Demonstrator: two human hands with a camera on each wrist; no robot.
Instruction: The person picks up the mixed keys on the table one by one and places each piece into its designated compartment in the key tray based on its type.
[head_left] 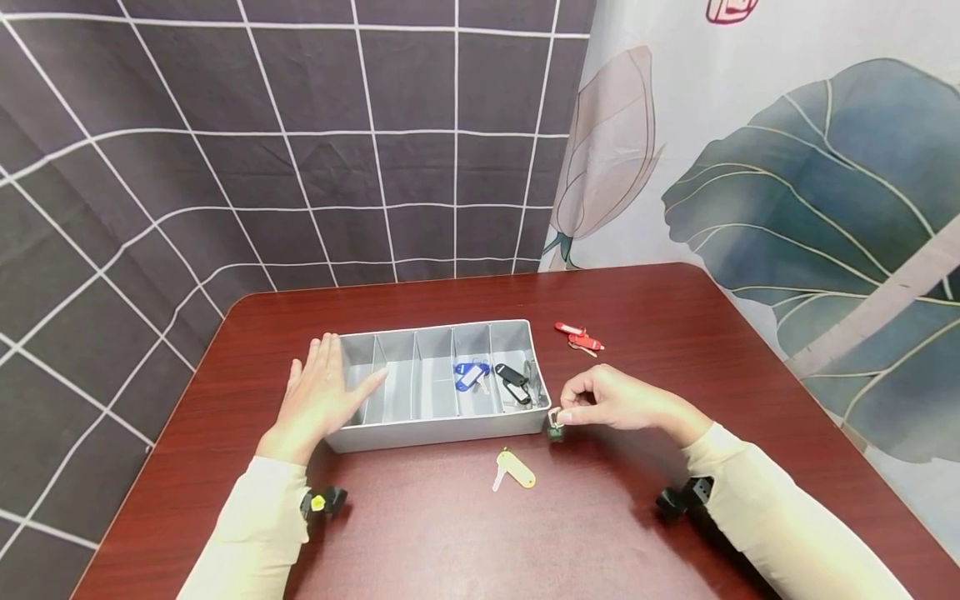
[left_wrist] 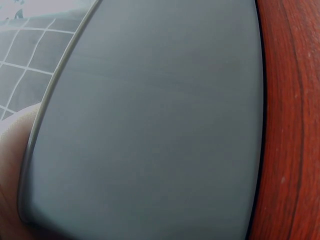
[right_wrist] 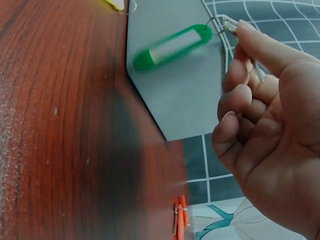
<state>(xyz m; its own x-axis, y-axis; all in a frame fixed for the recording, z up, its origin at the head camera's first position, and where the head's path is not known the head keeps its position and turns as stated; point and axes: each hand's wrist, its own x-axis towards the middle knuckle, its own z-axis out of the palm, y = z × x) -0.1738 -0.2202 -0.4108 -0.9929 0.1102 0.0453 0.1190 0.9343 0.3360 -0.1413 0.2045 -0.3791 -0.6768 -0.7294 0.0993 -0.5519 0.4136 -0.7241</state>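
Note:
My right hand [head_left: 611,402] pinches a key [right_wrist: 258,70] by its ring between thumb and forefinger. A green key tag [right_wrist: 172,48] dangles from the ring, just off the right end of a grey divided tray [head_left: 442,431]. The other fingers curl into the palm. At the tray's left end my left hand [head_left: 318,396] rests with straight fingers, its thumb reaching over the rim. Blue key tags [head_left: 471,377] lie in one compartment; black key tags [head_left: 512,375] with keys lie in the rightmost one. In the left wrist view the tray's wall [left_wrist: 150,125] hides most of the hand.
A yellow key tag [head_left: 519,469] with its key lies on the red-brown table [head_left: 420,533] in front of the tray. Red key tags [head_left: 585,342] lie beyond the tray's right end. Behind the table hangs a dark gridded cloth [head_left: 412,167].

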